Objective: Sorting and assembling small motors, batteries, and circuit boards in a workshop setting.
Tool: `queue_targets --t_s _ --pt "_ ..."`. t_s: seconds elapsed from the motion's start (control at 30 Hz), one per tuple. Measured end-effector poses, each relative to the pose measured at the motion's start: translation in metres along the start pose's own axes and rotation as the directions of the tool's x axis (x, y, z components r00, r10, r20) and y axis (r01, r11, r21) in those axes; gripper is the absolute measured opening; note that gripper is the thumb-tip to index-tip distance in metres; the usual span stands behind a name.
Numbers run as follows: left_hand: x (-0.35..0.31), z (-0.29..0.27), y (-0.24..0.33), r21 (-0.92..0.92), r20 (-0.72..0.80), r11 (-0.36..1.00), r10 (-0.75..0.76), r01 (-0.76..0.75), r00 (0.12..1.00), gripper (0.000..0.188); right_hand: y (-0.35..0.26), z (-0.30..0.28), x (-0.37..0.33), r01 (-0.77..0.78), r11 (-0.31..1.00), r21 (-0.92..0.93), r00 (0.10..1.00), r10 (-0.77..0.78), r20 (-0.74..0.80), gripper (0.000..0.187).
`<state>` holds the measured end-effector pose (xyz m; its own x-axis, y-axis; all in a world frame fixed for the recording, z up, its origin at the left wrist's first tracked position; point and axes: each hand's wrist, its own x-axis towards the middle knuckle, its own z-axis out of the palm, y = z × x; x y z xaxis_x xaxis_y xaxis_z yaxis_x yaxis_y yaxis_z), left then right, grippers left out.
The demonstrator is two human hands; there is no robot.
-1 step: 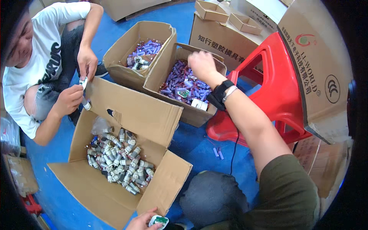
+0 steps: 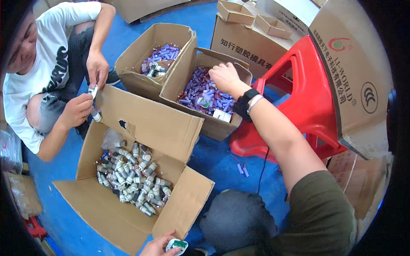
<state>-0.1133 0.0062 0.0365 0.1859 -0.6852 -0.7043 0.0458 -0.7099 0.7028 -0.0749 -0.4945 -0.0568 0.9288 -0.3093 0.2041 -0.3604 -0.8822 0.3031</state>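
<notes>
At the lower edge my left hand (image 2: 159, 246) is closed on a small white plastic casing with a green circuit board (image 2: 177, 244) in its open side. My right hand (image 2: 226, 79) is over the cardboard box of purple cylindrical cells (image 2: 204, 87), its fingers curled and their tips turned out of sight. Whether anything is between them is hidden. Among the cells lie a white block-shaped part (image 2: 221, 115) and a white piece with a green board (image 2: 203, 102). Below, a large open carton (image 2: 102, 209) holds many grey-and-white cylindrical motors (image 2: 132, 175).
Opposite on the left, a person (image 2: 64, 77) works on a small white part with both hands. Another box of purple cells (image 2: 128, 64) stands behind. A red plastic stool (image 2: 294, 98) is at right, beside an upright cardboard panel (image 2: 354, 77). Loose purple cells (image 2: 242, 170) lie on the floor.
My right hand has shifted very slightly over the box of cells, its wrist a little lower and to the left. My left hand still holds the white casing.
</notes>
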Motion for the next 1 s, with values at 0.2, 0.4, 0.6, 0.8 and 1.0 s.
queue_targets --t_s 0.2,0.4,0.6,0.8,1.0 --pt "0.0 0.0 -0.011 0.033 -0.103 0.979 0.201 -0.199 0.974 0.031 -0.002 -0.004 0.004 -0.328 0.814 0.478 0.939 0.226 0.259 0.02" --pt "-0.002 -0.003 0.001 -0.002 0.0 1.0 -0.028 0.028 1.0 0.034 -0.002 0.006 0.002 -0.373 0.707 0.6 0.918 0.377 0.127 0.02" --pt "0.004 -0.004 -0.006 0.015 -0.01 0.997 0.079 -0.079 0.997 0.037 0.002 0.017 0.008 -0.339 0.289 0.896 0.858 0.485 0.168 0.011" --pt "0.006 -0.004 -0.004 -0.029 0.0 0.998 0.047 -0.047 0.999 0.035 0.016 -0.012 0.001 -0.183 0.118 0.976 0.85 0.518 0.097 0.009" --pt "0.006 -0.006 -0.005 0.001 0.024 1.0 0.013 -0.013 1.0 0.035 0.011 -0.065 -0.015 -0.045 -0.143 0.989 0.856 0.504 0.112 0.009"
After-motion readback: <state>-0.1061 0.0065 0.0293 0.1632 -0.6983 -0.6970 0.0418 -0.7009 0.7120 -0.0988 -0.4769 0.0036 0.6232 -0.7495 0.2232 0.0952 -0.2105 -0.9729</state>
